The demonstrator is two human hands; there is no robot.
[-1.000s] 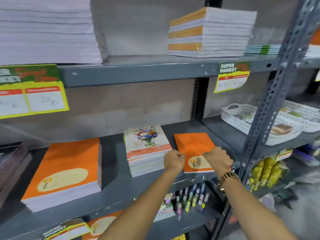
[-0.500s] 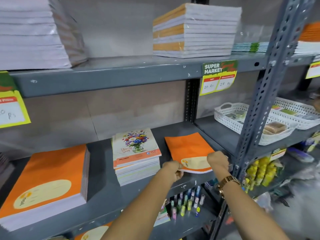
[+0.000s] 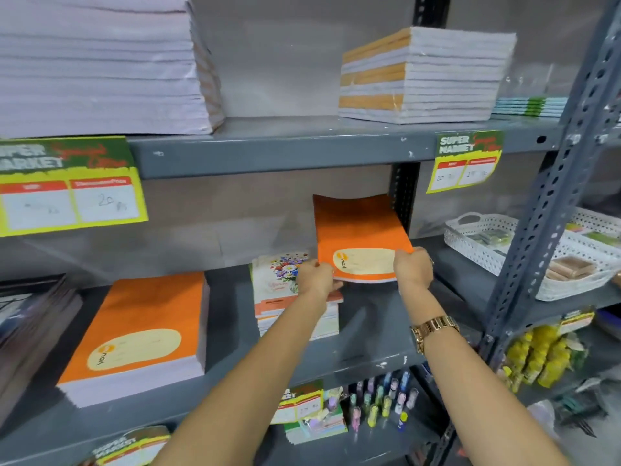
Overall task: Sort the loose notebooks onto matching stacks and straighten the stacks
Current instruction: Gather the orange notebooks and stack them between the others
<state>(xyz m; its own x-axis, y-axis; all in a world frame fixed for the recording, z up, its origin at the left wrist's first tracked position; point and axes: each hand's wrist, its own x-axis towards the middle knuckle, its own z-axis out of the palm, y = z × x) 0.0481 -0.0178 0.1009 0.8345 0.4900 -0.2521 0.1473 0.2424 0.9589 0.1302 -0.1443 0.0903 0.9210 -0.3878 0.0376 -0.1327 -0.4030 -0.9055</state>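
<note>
A thin orange notebook (image 3: 356, 227) with a cream label is raised off the middle shelf (image 3: 369, 341), its far end tilted up. My left hand (image 3: 316, 275) grips its near left corner and my right hand (image 3: 414, 265) grips its near right corner. A thick stack of matching orange notebooks (image 3: 141, 324) lies at the left of the same shelf. Between them sits a stack of floral-cover notebooks (image 3: 279, 290), partly hidden by my left wrist.
Tall white-edged stacks (image 3: 97, 65) and an orange-spined stack (image 3: 423, 75) fill the upper shelf. White baskets (image 3: 480, 237) stand on the right shelf behind a perforated upright (image 3: 544, 210). Dark books (image 3: 30, 324) lie far left. Pens and price tags sit below.
Both hands have lifted the orange notebook off the shelf and tilted its far end up; earlier it lay flat beside the floral stack.
</note>
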